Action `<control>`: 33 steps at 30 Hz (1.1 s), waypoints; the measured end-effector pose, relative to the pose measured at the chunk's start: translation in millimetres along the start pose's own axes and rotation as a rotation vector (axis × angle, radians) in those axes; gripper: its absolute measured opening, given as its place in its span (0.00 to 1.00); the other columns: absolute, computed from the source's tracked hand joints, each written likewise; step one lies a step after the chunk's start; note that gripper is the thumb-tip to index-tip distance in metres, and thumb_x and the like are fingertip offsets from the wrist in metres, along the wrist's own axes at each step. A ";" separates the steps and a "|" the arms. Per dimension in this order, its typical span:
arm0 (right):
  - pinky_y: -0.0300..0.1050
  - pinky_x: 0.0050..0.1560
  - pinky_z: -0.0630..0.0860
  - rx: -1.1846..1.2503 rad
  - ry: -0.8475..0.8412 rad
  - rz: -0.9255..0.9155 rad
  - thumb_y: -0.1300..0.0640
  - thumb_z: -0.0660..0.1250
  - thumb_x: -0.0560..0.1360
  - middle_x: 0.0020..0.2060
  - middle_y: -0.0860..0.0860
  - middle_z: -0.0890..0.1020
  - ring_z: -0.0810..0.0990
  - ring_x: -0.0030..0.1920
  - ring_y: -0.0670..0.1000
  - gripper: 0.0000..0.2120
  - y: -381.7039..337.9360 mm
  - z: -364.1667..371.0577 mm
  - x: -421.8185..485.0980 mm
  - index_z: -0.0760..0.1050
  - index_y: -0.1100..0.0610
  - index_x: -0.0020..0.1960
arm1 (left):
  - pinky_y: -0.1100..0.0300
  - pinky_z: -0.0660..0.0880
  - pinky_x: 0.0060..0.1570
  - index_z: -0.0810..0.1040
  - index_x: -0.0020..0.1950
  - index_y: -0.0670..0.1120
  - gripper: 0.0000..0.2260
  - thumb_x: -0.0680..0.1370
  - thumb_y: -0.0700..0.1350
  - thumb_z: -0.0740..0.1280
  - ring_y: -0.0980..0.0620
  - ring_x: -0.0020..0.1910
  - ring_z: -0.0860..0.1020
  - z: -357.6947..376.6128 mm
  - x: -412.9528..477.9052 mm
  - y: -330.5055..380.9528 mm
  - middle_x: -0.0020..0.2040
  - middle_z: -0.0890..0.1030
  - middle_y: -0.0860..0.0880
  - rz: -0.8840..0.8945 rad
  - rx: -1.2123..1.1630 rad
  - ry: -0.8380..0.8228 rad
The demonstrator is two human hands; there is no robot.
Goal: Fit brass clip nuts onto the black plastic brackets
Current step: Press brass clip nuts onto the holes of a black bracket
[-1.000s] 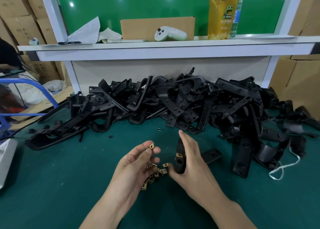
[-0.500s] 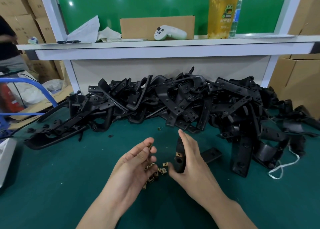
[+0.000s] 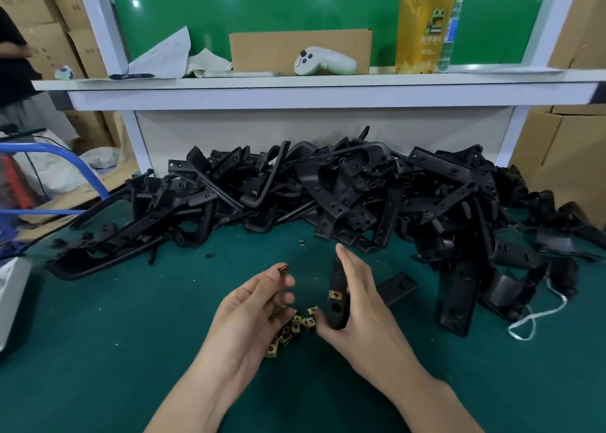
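Left hand [image 3: 252, 304]: fingers [image 3: 278, 280] pinching one brass nut [image 3: 282, 268], raised near the bracket [image 3: 337, 316]. Right hand [image 3: 360, 301]: clasped round that bracket, upright over the tabletop [image 3: 98, 350]; fitted nut [image 3: 335, 296] already seated. Advice: align clip mouth with the free hole's edge, slide squarely.

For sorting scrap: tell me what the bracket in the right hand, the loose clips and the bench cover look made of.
Bracket in the right hand: likely moulded plastic, matte black, dull sheen. Clip nuts: thin folded metal, yellow glint; solid brass or plating, cannot tell. Bench cover: matte dark green, perhaps rubber or felt; unclear.
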State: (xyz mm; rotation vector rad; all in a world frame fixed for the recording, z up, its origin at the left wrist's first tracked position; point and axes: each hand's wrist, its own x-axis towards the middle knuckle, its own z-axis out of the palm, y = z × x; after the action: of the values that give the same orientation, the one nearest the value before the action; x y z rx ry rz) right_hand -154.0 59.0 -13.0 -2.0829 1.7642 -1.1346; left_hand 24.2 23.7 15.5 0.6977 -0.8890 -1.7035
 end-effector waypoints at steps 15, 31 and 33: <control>0.48 0.62 0.75 0.015 -0.019 -0.002 0.45 0.70 0.75 0.75 0.33 0.50 0.72 0.64 0.47 0.49 -1.0 -0.2 -0.2 0.32 0.28 0.73 | 0.61 0.80 0.39 0.87 0.51 0.44 0.09 0.72 0.42 0.72 0.54 0.37 0.80 -0.7 -1.9 -2.7 0.45 0.83 0.47 -0.040 0.027 -0.009; 0.42 0.66 0.67 0.025 -0.124 -0.045 0.40 0.70 0.70 0.71 0.22 0.48 0.67 0.67 0.46 0.52 -5.7 3.5 0.6 0.30 0.28 0.74 | 0.63 0.80 0.38 0.88 0.50 0.47 0.11 0.69 0.44 0.73 0.55 0.37 0.80 3.9 -2.1 -9.0 0.43 0.84 0.47 0.022 0.153 0.049; 0.40 0.65 0.65 0.032 -0.136 -0.053 0.38 0.68 0.68 0.68 0.18 0.46 0.67 0.67 0.45 0.51 -7.1 4.6 1.1 0.30 0.27 0.73 | 0.63 0.79 0.38 0.87 0.51 0.46 0.12 0.69 0.45 0.72 0.55 0.38 0.80 4.3 -1.9 -10.0 0.43 0.84 0.48 0.035 0.188 0.045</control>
State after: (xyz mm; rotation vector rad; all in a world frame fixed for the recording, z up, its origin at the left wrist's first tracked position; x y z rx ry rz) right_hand -145.6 58.5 -11.6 -2.1450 1.6280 -1.0010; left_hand 16.0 28.3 9.7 0.8380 -1.0331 -1.5807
